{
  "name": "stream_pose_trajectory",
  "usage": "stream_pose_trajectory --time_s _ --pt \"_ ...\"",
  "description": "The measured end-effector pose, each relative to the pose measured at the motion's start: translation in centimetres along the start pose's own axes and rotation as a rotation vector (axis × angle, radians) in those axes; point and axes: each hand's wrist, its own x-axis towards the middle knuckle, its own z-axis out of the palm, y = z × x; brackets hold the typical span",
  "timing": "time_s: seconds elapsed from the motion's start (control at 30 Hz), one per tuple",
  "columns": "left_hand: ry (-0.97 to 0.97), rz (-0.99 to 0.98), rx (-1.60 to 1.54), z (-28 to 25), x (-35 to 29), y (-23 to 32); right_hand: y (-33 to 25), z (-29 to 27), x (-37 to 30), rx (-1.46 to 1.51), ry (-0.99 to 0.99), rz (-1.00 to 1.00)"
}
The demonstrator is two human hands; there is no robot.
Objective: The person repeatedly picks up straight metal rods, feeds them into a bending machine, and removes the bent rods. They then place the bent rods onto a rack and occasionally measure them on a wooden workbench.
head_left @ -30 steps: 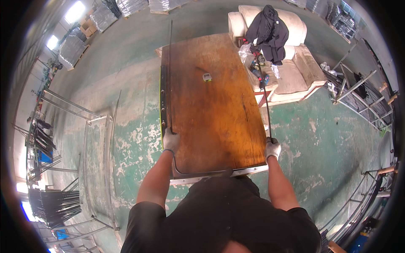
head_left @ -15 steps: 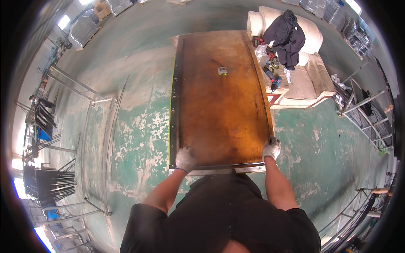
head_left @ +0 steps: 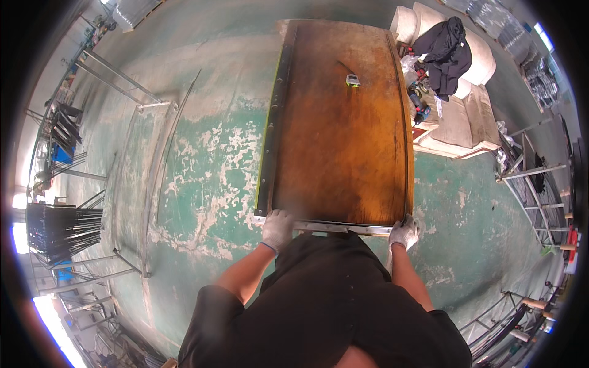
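Note:
In front of me stands a long table with a stained orange-brown wooden top (head_left: 343, 141). My left hand (head_left: 278, 230), in a whitish work glove, is closed on its near edge beside the left corner. My right hand (head_left: 405, 233), gloved alike, is curled round the near right corner. Between them, a pale metal strip (head_left: 343, 229) with small holes runs along the near edge. A dark rail (head_left: 275, 110) with several round studs lines the left side. Farther up the top lies a small white and yellow-green tape measure (head_left: 353, 80). The undersides of my fingers are hidden.
A cream sofa (head_left: 451, 119) stands against the table's far right, bearing a dark jacket (head_left: 445, 58) and power tools (head_left: 422, 115). Metal racks with dark rods (head_left: 64, 227) stand left, another rack (head_left: 534, 175) right. A metal frame (head_left: 150, 105) lies on the worn green floor (head_left: 208, 178).
The view has shifted, so the table sits farther right and higher. My right hand has moved from the right side onto the near corner; my left stays at the near edge.

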Motion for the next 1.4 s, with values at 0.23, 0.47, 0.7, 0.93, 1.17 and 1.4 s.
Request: stream_pose_trajectory --time_s 0.23,0.47,0.7,0.93,1.17,1.4 --pt "-0.106 0.040 0.018 -2.6 0.5 2.3 -1.3 -0.9 -1.8 -0.009 0.051 -0.196" --pt "-0.142 0.039 0.081 -0.9 0.6 1.6 -1.1 1.2 -4.8 0.138 0.049 -0.413" --pt "-0.169 0.124 0.092 -1.3 -0.2 0.4 -0.2 1.5 -4.6 0.156 0.022 -0.480" --pt "-0.173 0.069 0.122 -1.9 1.2 0.6 -1.5 0.8 -3.7 0.158 -0.015 -0.512" --pt "-0.180 0.071 0.080 -1.3 0.5 -0.2 -2.1 0.2 -4.6 0.158 -0.082 -0.487" --pt "-0.178 0.041 0.083 -2.6 0.0 -0.6 -2.9 0.9 -5.1 0.113 -0.081 -0.508"
